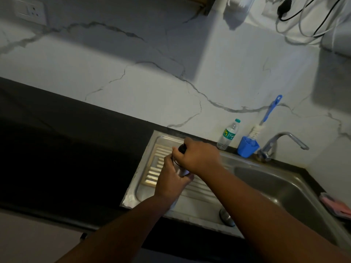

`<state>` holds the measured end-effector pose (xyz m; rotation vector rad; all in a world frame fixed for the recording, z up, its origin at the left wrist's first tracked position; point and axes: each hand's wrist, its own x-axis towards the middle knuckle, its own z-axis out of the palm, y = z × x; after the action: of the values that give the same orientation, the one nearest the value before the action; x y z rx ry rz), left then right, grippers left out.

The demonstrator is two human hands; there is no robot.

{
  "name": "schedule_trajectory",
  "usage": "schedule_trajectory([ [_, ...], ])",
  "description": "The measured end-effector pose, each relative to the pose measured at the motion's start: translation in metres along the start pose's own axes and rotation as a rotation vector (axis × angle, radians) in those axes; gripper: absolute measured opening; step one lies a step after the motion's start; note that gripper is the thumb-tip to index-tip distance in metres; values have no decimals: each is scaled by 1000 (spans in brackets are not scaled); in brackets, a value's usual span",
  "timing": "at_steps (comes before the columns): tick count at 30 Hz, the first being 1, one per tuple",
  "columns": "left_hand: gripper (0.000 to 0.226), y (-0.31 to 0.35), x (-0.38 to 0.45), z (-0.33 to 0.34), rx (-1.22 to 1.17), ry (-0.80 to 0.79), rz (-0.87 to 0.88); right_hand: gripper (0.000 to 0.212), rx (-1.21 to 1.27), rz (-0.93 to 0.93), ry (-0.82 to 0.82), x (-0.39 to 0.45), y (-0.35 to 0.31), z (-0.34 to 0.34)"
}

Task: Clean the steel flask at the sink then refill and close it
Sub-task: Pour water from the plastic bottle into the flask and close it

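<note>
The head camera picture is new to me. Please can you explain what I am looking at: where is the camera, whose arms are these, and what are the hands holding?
There is no machine here. A person wears one wide camera on the head, which looks forward and down, so the two arms entering from below are that person's own.

The left hand grips the body of a steel flask over the ribbed draining board of the sink. The right hand is curled around the flask's dark cap; whether it is opening or closing it cannot be told.

By the wall stand a plastic water bottle, a blue cup holding a bottle brush, and the tap. A pink cloth lies at the right edge.
</note>
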<state>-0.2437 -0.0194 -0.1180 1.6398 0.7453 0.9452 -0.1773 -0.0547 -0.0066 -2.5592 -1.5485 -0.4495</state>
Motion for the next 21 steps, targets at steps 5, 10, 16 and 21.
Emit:
schedule_trajectory([
  [5, 83, -2, 0, -1, -10, -8, 19, 52, 94, 58, -118, 1, 2, -5],
  [10, 70, -5, 0, -2, -65, -17, 45, 62, 860, 233, -381, -14, 55, -3],
  [16, 71, -10, 0, -2, -101, -20, 44, 55, 2, 413, -744, -76, 148, 88],
  [21, 71, -12, 2, -1, -117, -12, 59, 59, 260, 519, -666, -114, 157, 107],
])
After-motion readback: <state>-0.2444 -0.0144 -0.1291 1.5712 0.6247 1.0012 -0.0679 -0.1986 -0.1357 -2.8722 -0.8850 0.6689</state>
